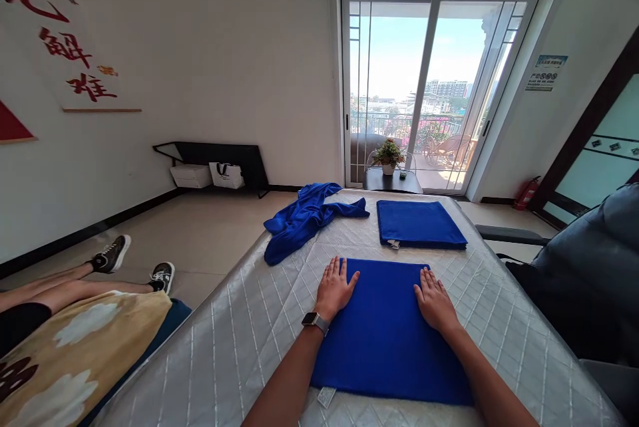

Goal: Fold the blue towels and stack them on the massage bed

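A blue folded cloth lies flat and squared on the quilted silver mattress, a white tag showing at its near left corner. My left hand, with a watch on the wrist, rests flat on its far left edge, fingers stretched out. At the far right edge my right hand lies flat as well, fingers extended. Beyond them is a neat folded stack of blue cloth with a small tag at its front. A crumpled blue cloth lies loosely at the mattress's far left corner.
On the left, a person's legs stretch out beside a patterned blanket. A dark armchair stands close on the right. Behind the mattress are a small table with a potted plant and a sliding glass door.
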`<state>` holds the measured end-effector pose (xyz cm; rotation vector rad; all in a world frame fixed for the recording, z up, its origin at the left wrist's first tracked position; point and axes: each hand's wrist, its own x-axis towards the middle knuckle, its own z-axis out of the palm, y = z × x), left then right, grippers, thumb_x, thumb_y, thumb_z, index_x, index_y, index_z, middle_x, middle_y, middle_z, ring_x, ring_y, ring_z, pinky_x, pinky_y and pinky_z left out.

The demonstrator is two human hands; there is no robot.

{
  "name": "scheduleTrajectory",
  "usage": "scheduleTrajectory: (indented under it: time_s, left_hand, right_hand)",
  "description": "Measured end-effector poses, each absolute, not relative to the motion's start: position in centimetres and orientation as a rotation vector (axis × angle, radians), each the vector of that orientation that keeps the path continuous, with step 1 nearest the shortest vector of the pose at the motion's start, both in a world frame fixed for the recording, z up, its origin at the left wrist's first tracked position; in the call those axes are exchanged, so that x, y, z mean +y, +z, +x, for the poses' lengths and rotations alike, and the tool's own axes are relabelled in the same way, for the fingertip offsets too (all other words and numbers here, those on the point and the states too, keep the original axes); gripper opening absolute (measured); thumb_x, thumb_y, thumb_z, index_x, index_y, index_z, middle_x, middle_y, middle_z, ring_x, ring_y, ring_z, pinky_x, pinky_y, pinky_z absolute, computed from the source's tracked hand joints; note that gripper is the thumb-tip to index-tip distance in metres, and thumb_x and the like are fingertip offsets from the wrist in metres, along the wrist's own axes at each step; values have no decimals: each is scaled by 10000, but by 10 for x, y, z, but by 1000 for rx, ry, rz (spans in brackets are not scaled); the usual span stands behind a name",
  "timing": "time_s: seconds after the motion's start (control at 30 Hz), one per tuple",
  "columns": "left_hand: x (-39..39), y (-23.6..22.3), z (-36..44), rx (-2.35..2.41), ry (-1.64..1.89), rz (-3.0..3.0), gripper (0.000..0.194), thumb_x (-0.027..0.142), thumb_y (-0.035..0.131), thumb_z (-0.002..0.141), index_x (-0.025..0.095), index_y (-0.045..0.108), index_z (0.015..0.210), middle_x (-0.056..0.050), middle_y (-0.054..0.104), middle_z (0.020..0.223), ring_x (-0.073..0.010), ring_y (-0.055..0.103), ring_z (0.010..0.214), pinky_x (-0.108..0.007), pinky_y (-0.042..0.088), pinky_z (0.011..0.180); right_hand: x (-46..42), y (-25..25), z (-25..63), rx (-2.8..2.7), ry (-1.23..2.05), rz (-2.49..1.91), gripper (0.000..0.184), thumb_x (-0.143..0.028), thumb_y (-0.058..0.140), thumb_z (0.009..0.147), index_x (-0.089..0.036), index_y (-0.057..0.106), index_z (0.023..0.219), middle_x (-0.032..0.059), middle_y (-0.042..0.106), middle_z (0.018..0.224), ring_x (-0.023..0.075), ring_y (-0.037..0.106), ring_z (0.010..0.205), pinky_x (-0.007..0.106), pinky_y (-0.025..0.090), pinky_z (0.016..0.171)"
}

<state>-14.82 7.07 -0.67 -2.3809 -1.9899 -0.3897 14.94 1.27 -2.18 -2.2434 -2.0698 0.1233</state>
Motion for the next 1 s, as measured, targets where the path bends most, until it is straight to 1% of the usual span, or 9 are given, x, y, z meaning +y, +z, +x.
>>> scheduleTrajectory:
  time_s: [0.1,0.17,0.23,0.33,0.47,0.6,0.73,0.87,1.0]
  left_hand:
    - [70,0,-148,-1986,-373,-2385,766,627,200,1016,121,348,1571,-137,378,1610,-326,272,1515,-497,252,1225]
    - [64,8,-142,-1948,-403,-2358,734,602,230,1021,128,365,1565,-132,399,1601,-327,275,1514,-502,235,1233]
    - [54,17,-126,-1863,-468,-2355,704,575,235,1032,126,400,1548,-132,414,1593,-313,288,1511,-486,232,1239]
    - [36,22,-83,-1630,-540,-2522,686,556,208,1047,118,440,1521,-138,430,1582,-277,328,1498,-439,276,1229]
    - [18,7,-18,-1378,-535,-2783,644,530,235,1055,140,418,1534,-137,410,1592,-254,323,1501,-442,306,1219]
    - [14,-12,6,-1391,-521,-2837,592,476,239,1063,183,380,1558,-117,397,1599,-247,308,1507,-474,300,1221]
    - [19,-11,-28,-1491,-470,-2767,650,545,226,1053,176,347,1574,-94,345,1628,-237,262,1525,-446,259,1245]
    - [30,-3,-95,-1728,-356,-2637,744,625,176,1033,141,346,1572,-113,315,1637,-252,258,1526,-451,231,1252]
    - [38,-2,-155,-1939,-306,-2460,801,663,183,1015,110,332,1575,-137,297,1641,-271,254,1525,-453,236,1248]
  right_hand:
    - [12,-22,148,-2063,130,-2236,684,-408,161,1022,-37,169,1598,120,129,1682,207,83,1556,402,94,1249]
    - [13,-20,148,-2059,129,-2237,685,-409,159,1021,-38,174,1597,119,135,1682,212,93,1555,403,87,1250]
    - [13,-20,147,-2055,118,-2246,686,-417,154,1021,-45,187,1597,110,148,1681,217,110,1553,403,86,1250]
    - [13,-19,147,-2051,111,-2248,690,-425,156,1021,-44,196,1596,106,155,1679,220,115,1552,400,92,1249]
    - [11,-19,149,-2075,104,-2225,682,-396,202,1014,-37,204,1594,118,152,1677,219,108,1553,395,99,1246]
    - [9,-17,150,-2095,105,-2198,666,-366,217,1009,-50,216,1595,114,159,1676,211,113,1553,391,115,1243]
    - [10,-16,148,-2044,129,-2208,681,-391,198,1016,-27,209,1590,136,164,1674,225,107,1554,404,96,1247]
    - [11,-16,147,-2038,126,-2254,683,-413,157,1022,-46,183,1598,102,154,1680,208,103,1554,390,84,1249]
    - [10,-15,147,-2064,104,-2263,679,-409,158,1024,-45,181,1598,102,160,1679,211,115,1553,388,86,1248]
